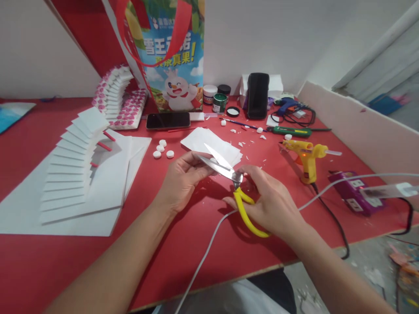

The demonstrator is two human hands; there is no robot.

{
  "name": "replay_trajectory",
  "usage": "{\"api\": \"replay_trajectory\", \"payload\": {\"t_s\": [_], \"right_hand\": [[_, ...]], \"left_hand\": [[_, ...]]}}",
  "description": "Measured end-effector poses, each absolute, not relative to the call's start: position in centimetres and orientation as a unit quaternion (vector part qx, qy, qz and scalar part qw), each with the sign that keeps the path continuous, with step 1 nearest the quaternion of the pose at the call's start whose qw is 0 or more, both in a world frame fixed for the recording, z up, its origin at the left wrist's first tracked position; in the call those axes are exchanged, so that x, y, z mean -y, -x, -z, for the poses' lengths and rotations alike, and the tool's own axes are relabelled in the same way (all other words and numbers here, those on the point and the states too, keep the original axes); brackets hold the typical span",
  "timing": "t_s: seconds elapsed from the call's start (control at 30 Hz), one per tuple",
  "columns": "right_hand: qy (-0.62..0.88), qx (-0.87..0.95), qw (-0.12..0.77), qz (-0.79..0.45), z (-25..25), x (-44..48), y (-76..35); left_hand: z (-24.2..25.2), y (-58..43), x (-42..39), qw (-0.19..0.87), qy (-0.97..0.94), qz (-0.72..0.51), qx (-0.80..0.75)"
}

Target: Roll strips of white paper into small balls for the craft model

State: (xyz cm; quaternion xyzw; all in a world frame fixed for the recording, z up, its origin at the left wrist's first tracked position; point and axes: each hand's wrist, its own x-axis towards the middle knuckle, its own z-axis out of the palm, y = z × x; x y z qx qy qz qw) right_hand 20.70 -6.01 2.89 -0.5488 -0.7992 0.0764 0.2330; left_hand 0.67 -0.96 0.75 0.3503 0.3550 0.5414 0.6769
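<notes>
My right hand (270, 203) grips yellow-handled scissors (229, 174) with the blades spread apart, pointing up and left over the red table (203, 244). My left hand (183, 179) is closed in a pinch right at the blades; whatever small piece it holds is hidden by the fingers and the blade. Just beyond the blades lies a stack of white foam sheets (212, 144). Several small white foam pellets (163, 148) sit to the left of that stack.
A white foam spiral staircase model (78, 174) stands at left on a white board. A yellow glue gun (306, 157) and purple power strip (352, 194) are at right. Two phones (168, 120) (258, 95), paint jars (219, 102), a printed bag (170, 56) line the back. A white cable (209, 248) crosses the front.
</notes>
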Motion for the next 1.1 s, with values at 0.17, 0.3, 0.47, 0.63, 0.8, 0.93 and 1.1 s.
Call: {"api": "replay_trajectory", "payload": {"t_s": [0.17,0.3,0.47,0.63,0.8,0.93,1.1], "right_hand": [[0.553,0.796,0.233,-0.079,-2.9,5.9,-20.6],[0.559,0.792,0.23,-0.078,-2.9,5.9,-20.6],[0.564,0.794,0.218,-0.055,-2.8,6.0,-20.6],[0.561,0.798,0.215,-0.039,-2.8,5.9,-20.9],[0.565,0.798,0.209,-0.027,-2.7,6.2,-21.0],[0.618,0.752,0.209,-0.088,-2.8,6.3,-20.9],[0.746,0.643,0.151,-0.082,-4.6,4.2,-21.6]], "left_hand": [[-0.7,-0.7,1.0,0.674,-0.355,-0.543,-0.353],[-0.7,-0.7,1.0,0.67,-0.365,-0.54,-0.355],[-0.6,-0.6,1.0,0.669,-0.372,-0.538,-0.354],[-0.5,-0.6,1.0,0.671,-0.374,-0.535,-0.352],[-0.6,-0.5,1.0,0.671,-0.37,-0.533,-0.358],[-0.5,-0.4,1.0,0.679,-0.364,-0.526,-0.359],[-0.4,-0.3,1.0,0.691,-0.369,-0.511,-0.353]]}}
